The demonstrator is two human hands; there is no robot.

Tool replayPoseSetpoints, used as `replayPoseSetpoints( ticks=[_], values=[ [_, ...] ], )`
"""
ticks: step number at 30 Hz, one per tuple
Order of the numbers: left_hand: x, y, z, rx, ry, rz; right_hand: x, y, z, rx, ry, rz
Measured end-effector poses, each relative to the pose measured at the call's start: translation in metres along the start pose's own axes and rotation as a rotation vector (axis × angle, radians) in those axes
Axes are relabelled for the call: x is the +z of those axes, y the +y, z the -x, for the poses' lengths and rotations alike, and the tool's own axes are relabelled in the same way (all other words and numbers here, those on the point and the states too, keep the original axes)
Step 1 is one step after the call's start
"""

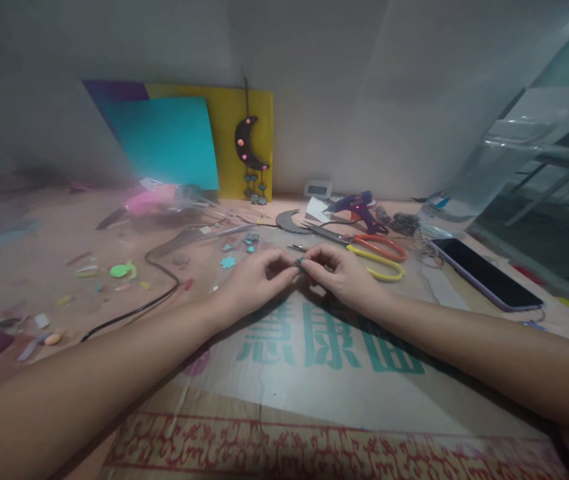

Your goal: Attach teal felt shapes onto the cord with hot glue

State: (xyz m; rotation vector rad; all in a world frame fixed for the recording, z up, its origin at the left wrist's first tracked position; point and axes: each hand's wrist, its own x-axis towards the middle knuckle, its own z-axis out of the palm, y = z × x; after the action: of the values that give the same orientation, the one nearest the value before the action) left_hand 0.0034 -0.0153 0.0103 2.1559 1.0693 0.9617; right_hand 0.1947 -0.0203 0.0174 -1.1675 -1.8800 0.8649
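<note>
My left hand (257,280) and my right hand (347,277) meet at the middle of the table. Thumb and forefinger of each are closed on one small dark grey piece (300,264), mostly covered by the fingertips. Just beyond my right hand lie scissors (382,248) with one orange and one yellow handle. Left of my left hand is a turquoise flower-shaped cutout (228,263), with small grey and turquoise pieces (251,240) behind it. A grey crescent (289,221) rests flat past my fingertips.
A moon ornament (242,150) with pink dots hangs against a yellow board (224,133). A purple glue gun (359,210) with a lit red light lies behind the scissors. At right are a phone (484,273) and grey string (407,223); a dark cord (137,310) and scraps lie left.
</note>
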Motion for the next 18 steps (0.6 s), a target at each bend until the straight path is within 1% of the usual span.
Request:
replayPoseSetpoints(
  ticks=[3, 7, 14, 18],
  values=[
    [0.0, -0.002, -0.001, -0.027, -0.001, 0.046, 0.0, 0.0, 0.0, -0.003, -0.001, -0.016],
    [0.0, -0.002, -0.001, -0.048, 0.026, 0.089, 0.0, 0.003, 0.0, 0.007, -0.019, -0.069],
    [-0.002, 0.003, -0.002, -0.079, 0.028, 0.181, 0.001, 0.008, 0.0, 0.035, 0.016, -0.166],
    [-0.002, 0.003, -0.003, -0.123, 0.039, 0.188, 0.004, 0.012, -0.003, -0.035, 0.068, -0.254]
  ],
)
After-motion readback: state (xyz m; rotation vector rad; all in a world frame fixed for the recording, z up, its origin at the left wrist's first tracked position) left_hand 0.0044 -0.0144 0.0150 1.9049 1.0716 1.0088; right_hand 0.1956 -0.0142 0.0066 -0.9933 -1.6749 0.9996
